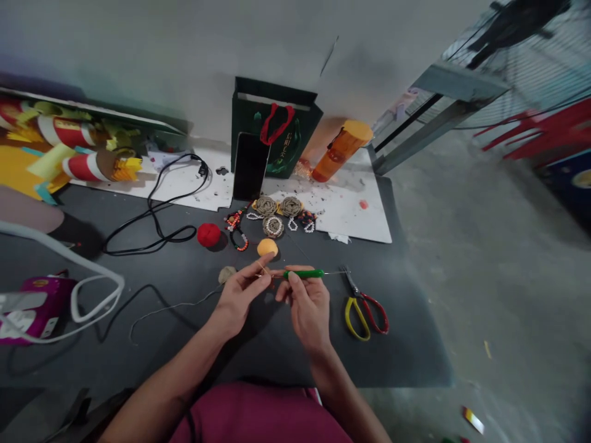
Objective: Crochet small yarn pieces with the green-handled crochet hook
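Observation:
In my right hand (pixel 308 307) is a crochet hook with a green handle (pixel 307 274), held between thumb and fingers. Its thin metal shaft sticks out to the right, and the other end reaches my left hand (pixel 239 299). My left thumb and fingers pinch a small piece of yarn work that is mostly hidden; a yellow strand runs over the forefinger. Just beyond lies a yellow yarn ball (pixel 267 248). A grey-beige yarn ball (pixel 226 274) sits by my left fingers, its loose tail trailing left. Scissors (pixel 357 307) with yellow and red handles lie to the right.
A red yarn ball (pixel 209 235), beaded strings (pixel 237 227) and crocheted rosettes (pixel 273 227) lie farther back. Behind them stand a phone (pixel 250 167), a dark green gift bag (pixel 244 111) and an orange bottle (pixel 339 151). A black cable (pixel 154 212) and purple box (pixel 34 304) are at left.

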Motion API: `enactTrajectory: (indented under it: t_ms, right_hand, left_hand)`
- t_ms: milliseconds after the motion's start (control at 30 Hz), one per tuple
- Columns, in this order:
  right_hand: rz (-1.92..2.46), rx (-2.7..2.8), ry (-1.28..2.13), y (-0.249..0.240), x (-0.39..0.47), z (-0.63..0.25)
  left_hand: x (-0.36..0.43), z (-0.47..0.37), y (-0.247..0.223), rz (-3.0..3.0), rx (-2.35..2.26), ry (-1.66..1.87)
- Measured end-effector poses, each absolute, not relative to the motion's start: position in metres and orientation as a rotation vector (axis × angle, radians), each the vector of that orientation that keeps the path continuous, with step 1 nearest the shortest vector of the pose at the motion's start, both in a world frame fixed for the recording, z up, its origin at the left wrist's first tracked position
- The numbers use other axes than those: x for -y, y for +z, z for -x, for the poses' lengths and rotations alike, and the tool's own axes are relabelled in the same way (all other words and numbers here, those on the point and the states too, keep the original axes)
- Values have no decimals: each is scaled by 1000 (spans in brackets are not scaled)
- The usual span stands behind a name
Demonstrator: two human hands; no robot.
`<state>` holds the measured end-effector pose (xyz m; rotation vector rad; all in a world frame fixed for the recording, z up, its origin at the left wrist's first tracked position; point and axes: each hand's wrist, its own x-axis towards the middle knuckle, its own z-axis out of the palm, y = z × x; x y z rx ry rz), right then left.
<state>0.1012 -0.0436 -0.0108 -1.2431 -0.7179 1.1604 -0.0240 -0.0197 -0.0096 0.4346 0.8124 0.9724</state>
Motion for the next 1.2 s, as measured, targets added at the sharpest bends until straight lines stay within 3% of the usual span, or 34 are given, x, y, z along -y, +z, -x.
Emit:
enactTrajectory:
  t_ms: [833,1200]
  right_hand:
    - [1270,861,904,-9,58,-97]
    - [1257,756,952,-14,57,-98]
  left_hand:
    - [21,21,-12,-595,-855,1049]
    - [22,21,-12,-562,-782,1069]
